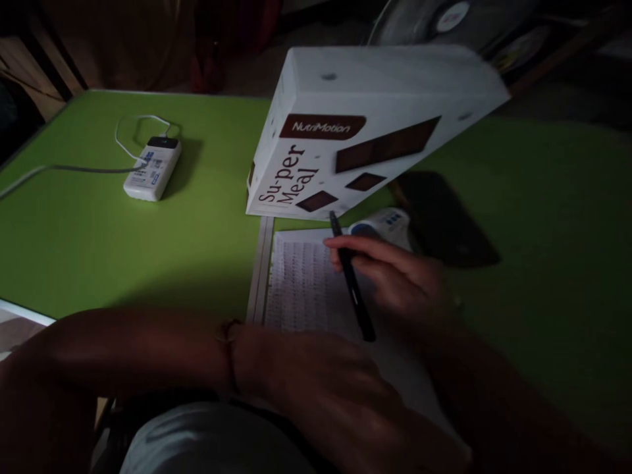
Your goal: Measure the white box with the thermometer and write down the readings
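Green tabletop (89, 250) fills most of what we see, in a dim room whose far background is too dark for us to read. Nearest to us, one left forearm lies across the bottom of the view, with one thin band (230, 355) at the wrist. Our left hand (336, 401) lies flat, palm down and fingers relaxed, on the near part of one sheet of paper (301, 289); it grips nothing. At the near left table edge we count one pale corner of something (20, 322), too little of it in view to name.

Just beyond, our right hand (395, 276) is closed around one black pen (351, 280), which slants over the printed sheet with its upper end pointing away from us. The sheet carries rows of small print, unreadable here.

Touching the sheet's far edge stands one white box (365, 125), tilted, lettered NutriMotion Super Meal with brown rectangles. Beside the right hand we count one small white-and-blue item (388, 224), partly hidden, and one dark flat object (444, 217) to its right.

Farther left, well apart, sits one white power bank (153, 170) with one white cable (74, 169) plugged in.
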A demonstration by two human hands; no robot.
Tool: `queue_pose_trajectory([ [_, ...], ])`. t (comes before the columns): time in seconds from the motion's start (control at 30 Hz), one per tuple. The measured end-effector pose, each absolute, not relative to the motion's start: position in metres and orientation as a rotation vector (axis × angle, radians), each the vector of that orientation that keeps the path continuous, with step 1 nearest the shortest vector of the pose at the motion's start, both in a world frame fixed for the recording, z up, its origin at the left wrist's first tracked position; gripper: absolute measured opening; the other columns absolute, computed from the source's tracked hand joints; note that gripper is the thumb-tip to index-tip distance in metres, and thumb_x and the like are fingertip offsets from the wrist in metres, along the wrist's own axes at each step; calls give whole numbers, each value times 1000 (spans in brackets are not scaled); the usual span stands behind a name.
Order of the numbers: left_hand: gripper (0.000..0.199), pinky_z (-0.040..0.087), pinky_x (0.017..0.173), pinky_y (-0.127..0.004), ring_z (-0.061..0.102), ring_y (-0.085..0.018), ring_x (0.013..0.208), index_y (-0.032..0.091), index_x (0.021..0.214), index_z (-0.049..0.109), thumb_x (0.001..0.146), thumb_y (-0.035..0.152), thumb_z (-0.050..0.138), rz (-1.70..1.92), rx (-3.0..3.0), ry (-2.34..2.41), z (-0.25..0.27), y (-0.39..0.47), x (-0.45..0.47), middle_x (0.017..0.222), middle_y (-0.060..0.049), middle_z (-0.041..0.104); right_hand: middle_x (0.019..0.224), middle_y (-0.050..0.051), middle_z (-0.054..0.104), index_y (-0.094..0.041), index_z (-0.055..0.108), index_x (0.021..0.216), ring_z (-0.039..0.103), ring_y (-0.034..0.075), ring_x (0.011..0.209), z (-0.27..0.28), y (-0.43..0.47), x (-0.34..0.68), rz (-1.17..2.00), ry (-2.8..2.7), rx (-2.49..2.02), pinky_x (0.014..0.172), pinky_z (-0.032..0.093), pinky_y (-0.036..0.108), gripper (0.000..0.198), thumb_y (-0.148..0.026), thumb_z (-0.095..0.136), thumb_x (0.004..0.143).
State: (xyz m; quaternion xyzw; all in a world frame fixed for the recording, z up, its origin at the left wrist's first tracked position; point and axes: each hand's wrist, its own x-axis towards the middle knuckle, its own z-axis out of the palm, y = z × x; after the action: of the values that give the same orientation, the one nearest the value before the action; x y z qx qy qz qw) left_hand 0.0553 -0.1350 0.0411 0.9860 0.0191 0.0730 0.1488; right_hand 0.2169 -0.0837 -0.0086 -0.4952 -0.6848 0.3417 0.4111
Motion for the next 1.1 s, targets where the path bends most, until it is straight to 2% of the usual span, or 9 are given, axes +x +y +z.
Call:
queue_pose_trajectory([
  [0.1, 23, 51, 56, -23, 67, -7, 74, 24, 102, 75, 92, 39, 61, 97, 2744, 122, 42, -131, 55, 85, 6, 73, 86, 2, 69, -25, 70, 101, 67, 20, 82, -11, -83, 218, 919, -1815, -1210, 80, 55, 35, 27, -20, 48, 86],
  [0.2, 19, 48, 50, -24, 68, -7, 76, 25, 100, 74, 90, 37, 66, 160, 2696, 111, 40, -128, 53, 105, 7, 74, 98, 7, 71, -24, 68, 108, 68, 22, 90, -14, -81, 216, 945, -1927, -1226, 84, 57, 36, 26, -29, 50, 90],
  [0.47, 27, 41, 43, -26, 60, -7, 57, 24, 74, 71, 95, 28, 54, 192, 2707, -30, 38, -127, 56, 76, 5, 70, 85, 3, 66, -26, 60, 91, 64, 19, 76, -27, -80, 206, 732, -1900, -1158, 73, 55, 33, 11, -33, 54, 85],
  [0.57, 29, 40, 41, -25, 59, -6, 55, 25, 72, 70, 96, 25, 54, 231, 2701, -87, 40, -126, 56, 69, 6, 68, 81, 2, 64, -27, 56, 87, 62, 20, 72, -32, -83, 205, 664, -1835, -1211, 66, 52, 33, 14, -38, 62, 82],
  [0.67, 26, 41, 42, -24, 62, -6, 59, 25, 74, 71, 95, 29, 58, 244, 2709, -75, 41, -126, 55, 70, 5, 69, 71, 1, 59, -26, 53, 80, 55, 18, 60, -30, -89, 202, 644, -1745, -1269, 56, 46, 33, 22, -45, 65, 81],
  [0.73, 29, 41, 42, -24, 62, -6, 59, 25, 76, 73, 97, 26, 53, 228, 2760, -84, 40, -127, 54, 70, 5, 69, 66, 1, 56, -26, 54, 77, 52, 18, 58, -26, -92, 199, 650, -1642, -1331, 55, 43, 34, 22, -45, 56, 88],
  [0.8, 32, 41, 43, -25, 61, -7, 59, 25, 78, 73, 97, 21, 48, 265, 2798, -60, 37, -127, 53, 73, 5, 69, 64, 1, 54, -25, 57, 83, 51, 19, 57, -24, -92, 196, 694, -1521, -1314, 56, 42, 35, 24, -43, 46, 94],
  [0.9, 29, 39, 44, -27, 59, -8, 58, 26, 74, 70, 96, 24, 50, 323, 2712, -28, 30, -129, 52, 76, 5, 69, 60, 0, 49, -25, 58, 93, 47, 18, 56, -25, -85, 194, 789, -1397, -1121, 55, 41, 35, 22, -45, 46, 94],
  [1.1, 27, 33, 44, -28, 54, -8, 54, 23, 69, 65, 94, 22, 53, 314, 2674, -12, 24, -130, 51, 79, 4, 69, 54, -1, 48, -23, 62, 77, 45, 16, 51, -27, -77, 201, 747, -1279, -1100, 50, 37, 32, 33, -50, 48, 91],
])
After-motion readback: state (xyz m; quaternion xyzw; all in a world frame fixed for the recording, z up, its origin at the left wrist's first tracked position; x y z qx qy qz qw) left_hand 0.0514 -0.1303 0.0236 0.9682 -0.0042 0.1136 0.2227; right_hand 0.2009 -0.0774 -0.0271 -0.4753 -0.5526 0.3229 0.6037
